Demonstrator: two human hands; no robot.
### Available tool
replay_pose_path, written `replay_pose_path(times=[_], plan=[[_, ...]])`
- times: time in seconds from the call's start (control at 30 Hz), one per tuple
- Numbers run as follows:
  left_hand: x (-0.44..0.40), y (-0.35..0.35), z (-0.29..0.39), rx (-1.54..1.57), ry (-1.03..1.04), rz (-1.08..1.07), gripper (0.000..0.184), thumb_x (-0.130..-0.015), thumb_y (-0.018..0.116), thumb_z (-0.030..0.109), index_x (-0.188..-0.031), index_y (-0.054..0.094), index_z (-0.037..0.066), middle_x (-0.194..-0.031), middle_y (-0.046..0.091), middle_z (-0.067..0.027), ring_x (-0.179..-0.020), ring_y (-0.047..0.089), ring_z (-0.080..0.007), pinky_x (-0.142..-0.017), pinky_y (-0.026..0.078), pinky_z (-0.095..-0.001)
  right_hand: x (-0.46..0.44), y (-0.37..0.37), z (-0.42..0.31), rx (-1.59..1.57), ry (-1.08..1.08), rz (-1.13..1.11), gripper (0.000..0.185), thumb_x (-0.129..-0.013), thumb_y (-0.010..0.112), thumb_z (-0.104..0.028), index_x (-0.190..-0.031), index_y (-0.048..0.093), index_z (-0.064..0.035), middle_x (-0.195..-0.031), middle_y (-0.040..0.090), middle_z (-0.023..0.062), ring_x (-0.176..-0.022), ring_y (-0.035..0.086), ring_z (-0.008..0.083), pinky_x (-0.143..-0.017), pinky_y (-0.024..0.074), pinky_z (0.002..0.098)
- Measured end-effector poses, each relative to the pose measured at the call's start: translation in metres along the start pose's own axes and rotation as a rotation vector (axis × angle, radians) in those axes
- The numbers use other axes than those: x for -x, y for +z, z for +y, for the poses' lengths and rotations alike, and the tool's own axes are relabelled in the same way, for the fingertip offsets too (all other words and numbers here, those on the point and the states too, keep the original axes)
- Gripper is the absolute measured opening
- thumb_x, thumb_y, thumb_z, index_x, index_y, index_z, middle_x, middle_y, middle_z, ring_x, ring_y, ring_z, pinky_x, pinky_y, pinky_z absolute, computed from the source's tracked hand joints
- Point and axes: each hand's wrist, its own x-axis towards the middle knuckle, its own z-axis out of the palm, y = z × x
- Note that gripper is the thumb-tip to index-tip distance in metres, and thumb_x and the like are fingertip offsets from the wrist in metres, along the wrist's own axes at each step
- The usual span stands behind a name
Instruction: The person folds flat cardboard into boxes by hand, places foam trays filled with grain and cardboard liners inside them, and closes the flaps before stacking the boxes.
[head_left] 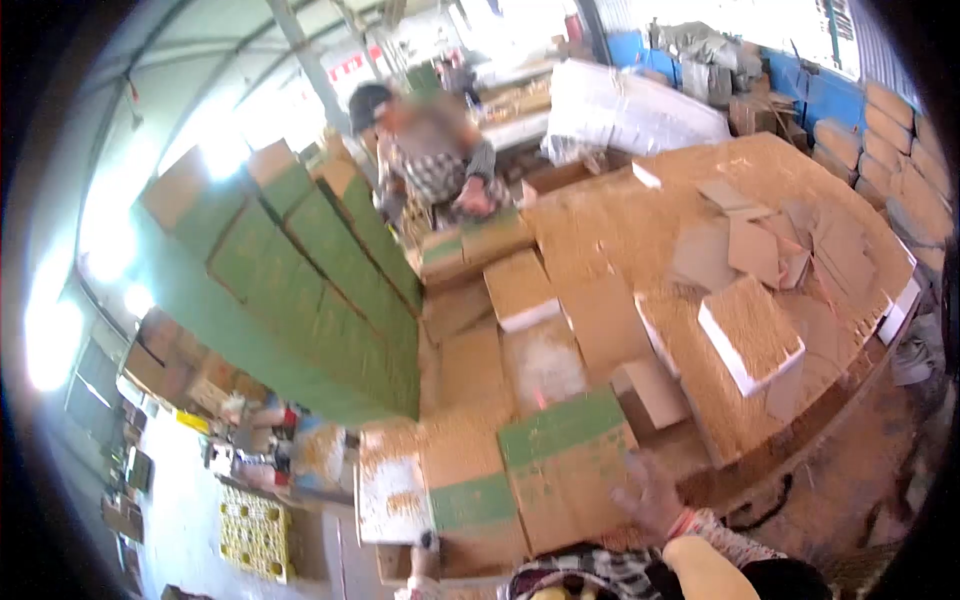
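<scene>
My right hand is at the right side of a closed cardboard box with a wide green band across its top. Its fingers look spread and are a little blurred; it holds nothing that I can see. At the bottom, my left hand is by the near edge of a box with a white, sawdust-strewn top. Something small and dark shows at its fingertip, and the other fingers are hidden. Between them is another cardboard box with a green band.
Stacked green-banded boxes form a tall wall at left. A sawdust-covered surface carries a white-sided block and loose cardboard pieces. Another person stands beyond. A yellow pallet lies on the floor.
</scene>
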Motion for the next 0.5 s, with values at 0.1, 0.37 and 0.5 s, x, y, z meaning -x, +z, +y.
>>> replay_pose_path(times=[0.1, 0.37, 0.5], plan=[[0.014, -0.021, 0.092, -0.06, -0.059, 0.065, 0.043, -0.085, 0.057, 0.019, -0.118, 0.045, -0.006, -0.108, 0.056, -0.0219, -0.095, 0.056, -0.0281, -0.08, 0.046, -0.0348, 0.03, 0.006, 0.039, 0.397, 0.146, 0.173, 0.068, -0.077, 0.062, -0.025, -0.13, 0.033, 0.0036, -0.133, 0.032, 0.0272, -0.122, 0.034, 0.0392, -0.103, 0.0273, 0.043], [0.011, -0.003, 0.087, -0.106, -0.061, -0.34, 0.095, -0.075, 0.068, 0.039, -0.129, 0.015, -0.018, -0.124, 0.034, -0.0403, -0.112, 0.043, -0.0475, -0.093, 0.041, -0.0412, 0.051, 0.036, 0.05, -0.332, 0.536, 0.056, 0.062, -0.08, 0.062, -0.016, -0.131, 0.034, 0.0037, -0.128, 0.045, 0.0183, -0.116, 0.045, 0.0249, -0.1, 0.0331, 0.0333], [0.0, -0.065, 0.17, -0.25, 0.173, -0.459, 0.084, -0.074, 0.07, 0.029, -0.131, 0.02, -0.009, -0.117, 0.041, -0.0366, -0.1, 0.05, -0.0494, -0.084, 0.045, -0.0447, 0.03, -0.014, -0.006, -0.228, 0.524, 0.025, 0.053, -0.081, 0.063, -0.017, -0.126, 0.044, 0.0026, -0.123, 0.051, 0.0115, -0.11, 0.05, 0.02, -0.095, 0.0391, 0.0308]])
